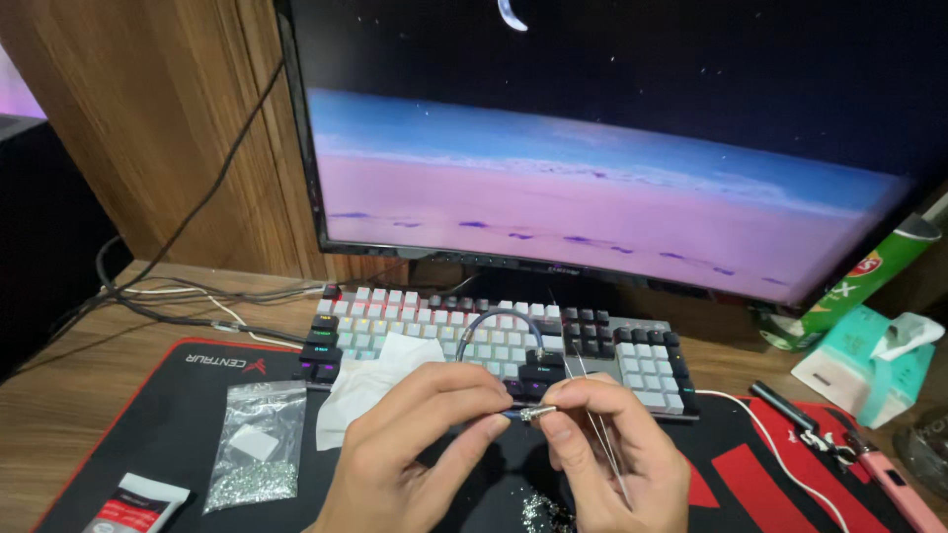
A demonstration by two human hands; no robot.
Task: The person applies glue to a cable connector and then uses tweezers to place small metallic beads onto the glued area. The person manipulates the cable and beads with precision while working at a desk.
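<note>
I am pinching a short grey cable (499,321) by its plug with my left hand (415,444), while my right hand (612,444) is gripping its metal end (538,413) and thin tweezers (602,434), just above the keyboard (494,341).

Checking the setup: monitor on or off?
On. The monitor shows a lit picture: dark starry sky above a blue and pink landscape. Below it, the keyboard keys glow too.

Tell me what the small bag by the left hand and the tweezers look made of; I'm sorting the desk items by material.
The small bag looks like thin clear plastic film: it is see-through, crinkled and glossy, with tiny sparkling bits showing inside. The tweezers, held in the right hand, look like bare polished metal: thin, silvery, reflective prongs.
</note>
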